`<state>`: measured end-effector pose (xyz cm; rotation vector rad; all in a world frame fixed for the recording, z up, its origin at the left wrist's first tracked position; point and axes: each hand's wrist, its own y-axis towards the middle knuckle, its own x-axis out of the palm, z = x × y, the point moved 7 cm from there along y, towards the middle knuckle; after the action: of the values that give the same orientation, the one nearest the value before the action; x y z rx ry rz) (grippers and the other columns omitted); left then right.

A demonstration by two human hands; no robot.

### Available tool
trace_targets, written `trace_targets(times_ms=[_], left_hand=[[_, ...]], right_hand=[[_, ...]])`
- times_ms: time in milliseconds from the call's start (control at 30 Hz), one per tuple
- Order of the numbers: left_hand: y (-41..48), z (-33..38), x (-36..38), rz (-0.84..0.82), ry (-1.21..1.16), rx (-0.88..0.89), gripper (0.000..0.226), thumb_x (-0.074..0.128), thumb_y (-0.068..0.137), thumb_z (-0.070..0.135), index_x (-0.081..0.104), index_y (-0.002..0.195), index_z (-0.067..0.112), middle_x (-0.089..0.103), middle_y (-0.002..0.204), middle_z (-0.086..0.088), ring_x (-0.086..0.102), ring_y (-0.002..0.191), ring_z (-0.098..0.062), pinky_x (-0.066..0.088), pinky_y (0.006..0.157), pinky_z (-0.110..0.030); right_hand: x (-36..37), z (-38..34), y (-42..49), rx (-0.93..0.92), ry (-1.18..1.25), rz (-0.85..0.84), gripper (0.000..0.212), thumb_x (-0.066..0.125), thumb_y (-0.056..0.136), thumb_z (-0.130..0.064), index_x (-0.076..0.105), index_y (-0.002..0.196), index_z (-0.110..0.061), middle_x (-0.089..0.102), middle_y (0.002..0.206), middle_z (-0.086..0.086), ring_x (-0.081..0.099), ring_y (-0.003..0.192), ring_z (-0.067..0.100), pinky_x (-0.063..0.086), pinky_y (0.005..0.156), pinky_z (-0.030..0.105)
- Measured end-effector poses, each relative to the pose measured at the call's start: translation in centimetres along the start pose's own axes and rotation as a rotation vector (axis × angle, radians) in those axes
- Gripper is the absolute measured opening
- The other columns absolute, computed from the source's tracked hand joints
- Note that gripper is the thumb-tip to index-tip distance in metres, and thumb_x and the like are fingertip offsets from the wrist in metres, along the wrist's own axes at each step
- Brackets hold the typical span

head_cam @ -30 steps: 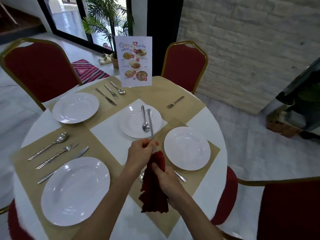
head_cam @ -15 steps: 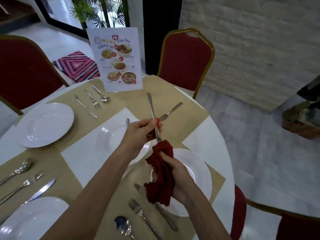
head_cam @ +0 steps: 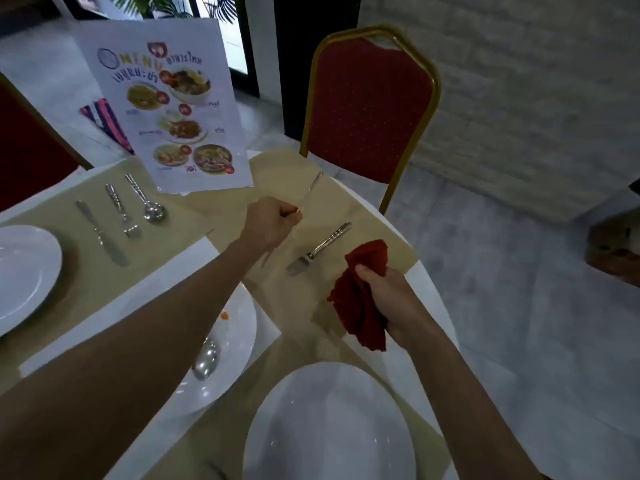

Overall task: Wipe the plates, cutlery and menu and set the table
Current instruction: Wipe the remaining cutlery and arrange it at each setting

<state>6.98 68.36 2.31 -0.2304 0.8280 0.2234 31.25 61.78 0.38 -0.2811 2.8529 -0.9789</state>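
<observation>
Your left hand (head_cam: pixel 273 220) is carrying the knife (head_cam: pixel 310 192) away from the cloth (head_cam: pixel 363 296) and out over the far mat (head_cam: pixel 270 171), fingers curled round it, likely to lay it beside the fork (head_cam: pixel 318 249). Your right hand (head_cam: pixel 388 296) is gripping the bunched cloth, ready for more. Three plates (head_cam: pixel 329 420), one menu (head_cam: pixel 173 109) are showing, and two spoons (head_cam: pixel 206 355).

Table (head_cam: pixel 429 285): round, white-covered, filling the near field.
Chair (head_cam: pixel 367 109): red padded back, gilt frame, at 12 o'clock, close to the table's far edge.
Second red chair (head_cam: pixel 24 147): 9 o'clock, cut off by the frame edge.
Wall (head_cam: pixel 502 81): pale painted brick, 1 to 2 o'clock.
Floor (head_cam: pixel 502 271): light grey, stone-look, 3 o'clock.
Glazed door (head_cam: pixel 235 36): dark frame, 12 o'clock, daylight behind.
Plant fronds (head_cam: pixel 152 3): 11 o'clock, top edge.
Striped rug (head_cam: pixel 104 116): 10 o'clock, on the floor.
Brown wooden item (head_cam: pixel 616 251): 3 o'clock, partly out of view.
</observation>
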Motion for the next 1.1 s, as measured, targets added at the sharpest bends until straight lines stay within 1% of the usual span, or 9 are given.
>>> trace_targets(times_ms=[100,200,300,433,667,833,933,1000,1100], left_hand=[[1.8,-1.6,2.4,-0.07,0.117,0.046,0.028,0.061,0.089,0.023,0.075,0.077,0.002,0.068,0.07,-0.015,0.066,0.072,-0.026,0.048,0.075,-0.036],[2.2,-2.1,4.1,-0.097,0.188,0.105,0.018,0.063,0.086,0.019,0.078,0.081,0.01,0.067,0.068,-0.016,0.065,0.071,-0.029,0.041,0.062,-0.032],[2.8,-1.8,4.9,-0.035,0.239,0.183,0.018,0.066,0.088,0.024,0.081,0.092,0.016,0.066,0.076,-0.014,0.061,0.079,-0.029,0.039,0.067,-0.031],[2.9,-1.8,5.8,0.005,0.313,0.253,0.014,0.069,0.088,0.024,0.08,0.093,0.016,0.057,0.082,-0.011,0.056,0.085,-0.031,0.038,0.071,-0.03],[2.6,-1.7,6.0,0.055,0.316,0.304,0.017,0.069,0.089,0.019,0.08,0.101,0.014,0.062,0.089,-0.014,0.057,0.089,-0.033,0.049,0.078,-0.042],[2.2,-2.1,5.8,0.072,0.283,0.244,0.019,0.069,0.09,0.02,0.079,0.103,0.011,0.063,0.094,-0.016,0.054,0.098,-0.033,0.048,0.083,-0.043],[0.9,-2.4,3.7,0.152,0.21,0.168,0.026,0.069,0.092,0.025,0.076,0.114,0.013,0.068,0.103,-0.012,0.053,0.104,-0.03,0.039,0.084,-0.03],[-1.6,-2.9,0.9,0.222,0.143,0.129,0.024,0.07,0.091,0.026,0.077,0.111,0.015,0.072,0.101,-0.008,0.059,0.098,-0.027,0.035,0.08,-0.026],[-7.1,-5.0,-4.2,0.335,0.122,0.022,0.016,0.07,0.092,0.023,0.08,0.102,0.016,0.077,0.096,-0.005,0.067,0.087,-0.023,0.041,0.08,-0.026]], right_hand=[[0.2,-0.2,1.7,-0.007,-0.049,-0.024,0.019,0.059,0.104,-0.032,0.071,0.108,-0.018,0.078,0.105,0.007,0.074,0.101,0.025,0.057,0.099,0.046],[0.9,0.1,2.8,0.001,-0.068,-0.038,0.026,0.058,0.104,-0.034,0.07,0.119,-0.016,0.077,0.108,0.005,0.073,0.103,0.025,0.056,0.101,0.046],[1.6,0.4,3.5,0.019,-0.091,-0.059,0.029,0.057,0.105,-0.034,0.067,0.124,-0.015,0.075,0.109,0.006,0.072,0.104,0.026,0.055,0.102,0.047],[1.4,0.5,3.8,0.024,-0.075,-0.062,0.022,0.055,0.106,-0.032,0.068,0.117,-0.018,0.075,0.109,0.005,0.072,0.102,0.023,0.056,0.1,0.044],[1.3,0.7,3.9,0.043,-0.053,-0.058,0.026,0.056,0.105,-0.033,0.066,0.122,-0.016,0.074,0.11,0.005,0.071,0.102,0.022,0.057,0.098,0.041],[1.3,1.3,3.7,0.065,-0.029,-0.068,0.026,0.056,0.105,-0.034,0.066,0.12,-0.015,0.075,0.107,0.006,0.072,0.098,0.023,0.058,0.092,0.039],[0.7,1.8,3.2,0.071,0.028,-0.041,0.031,0.057,0.104,-0.04,0.066,0.12,-0.016,0.077,0.107,0.008,0.075,0.097,0.028,0.059,0.094,0.048],[0.4,2.1,2.4,0.072,0.082,-0.009,0.044,0.059,0.097,-0.053,0.064,0.125,-0.02,0.077,0.111,0.008,0.075,0.1,0.031,0.059,0.095,0.053],[0.8,3.0,1.2,0.08,0.146,-0.017,0.058,0.06,0.088,-0.062,0.061,0.129,-0.022,0.075,0.116,0.009,0.074,0.105,0.032,0.059,0.095,0.055]])
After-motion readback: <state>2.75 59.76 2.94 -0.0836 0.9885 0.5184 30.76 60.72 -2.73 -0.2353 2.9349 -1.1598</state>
